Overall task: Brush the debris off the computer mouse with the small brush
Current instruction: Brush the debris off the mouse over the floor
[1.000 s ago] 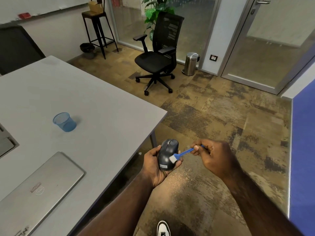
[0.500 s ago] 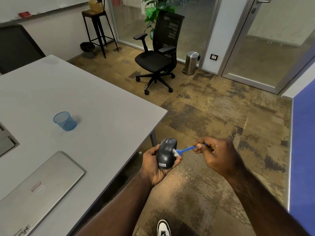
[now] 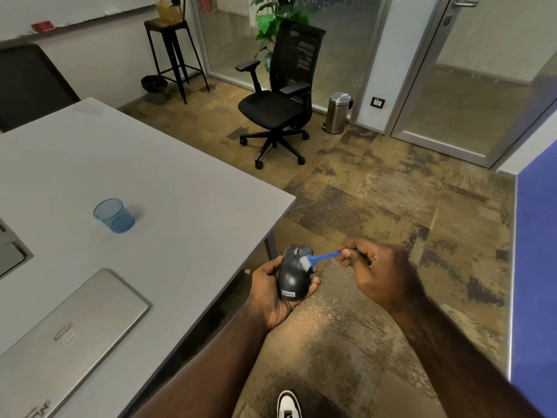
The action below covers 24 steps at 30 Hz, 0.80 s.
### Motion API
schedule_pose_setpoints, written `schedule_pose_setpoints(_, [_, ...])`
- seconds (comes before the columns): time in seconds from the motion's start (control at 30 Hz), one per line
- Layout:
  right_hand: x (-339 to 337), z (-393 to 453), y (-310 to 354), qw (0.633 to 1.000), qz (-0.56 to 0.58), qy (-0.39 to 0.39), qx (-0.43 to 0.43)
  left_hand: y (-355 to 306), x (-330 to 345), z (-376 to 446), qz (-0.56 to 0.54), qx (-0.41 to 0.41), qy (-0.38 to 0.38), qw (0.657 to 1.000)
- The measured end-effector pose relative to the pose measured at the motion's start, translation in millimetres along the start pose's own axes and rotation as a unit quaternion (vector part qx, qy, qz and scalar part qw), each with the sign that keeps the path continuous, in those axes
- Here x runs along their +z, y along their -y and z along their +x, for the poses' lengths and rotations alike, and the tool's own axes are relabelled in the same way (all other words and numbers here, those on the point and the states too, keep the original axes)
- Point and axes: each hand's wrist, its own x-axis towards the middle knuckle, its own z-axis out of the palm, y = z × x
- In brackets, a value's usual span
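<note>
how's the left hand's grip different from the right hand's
The left hand cradles the mouse in its palm, fingers wrapped around its sides; the right hand pinches the brush handle at its fingertips. The left sits lower and nearer the table; the right is higher, over the floor. Both are bare and closed on something.

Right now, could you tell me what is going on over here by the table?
A person is cleaning a mouse with a small blue brush. The left hand cradles the mouse off the table, out over the floor. The right hand pinches the brush handle, with the white bristles on the mouse's upper right side. A closed laptop and a blue mesh cup sit untouched on the table.
</note>
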Motion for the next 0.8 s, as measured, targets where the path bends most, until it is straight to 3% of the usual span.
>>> schedule_pose_setpoints(0.1, [1, 5, -6, 0.998, -0.026, -0.033, 0.052, 2, 2, -2, 0.023, -0.006, 0.024, 0.999])
schedule_pose_setpoints(0.23, [5, 3, 2, 0.999, 0.009, 0.044, 0.01, 4, 5, 0, 0.058, 0.012, 0.002, 0.998])
schedule_pose_setpoints(0.4, [5, 12, -8, 0.994, -0.046, 0.011, 0.098, 6, 3, 0, 0.093, 0.008, -0.023, 0.995])
schedule_pose_setpoints(0.53, [9, 10, -2, 0.996, -0.01, 0.067, 0.063, 6, 2, 1, 0.113, 0.015, -0.034, 0.993])
schedule_pose_setpoints(0.67, [9, 16, -9, 0.993, -0.044, 0.038, 0.106, 7, 0, 0, 0.13, 0.01, -0.034, 0.991])
schedule_pose_setpoints(0.8, [8, 14, -3, 0.995, 0.017, 0.08, 0.059, 5, 1, 0, 0.13, 0.012, -0.03, 0.991])
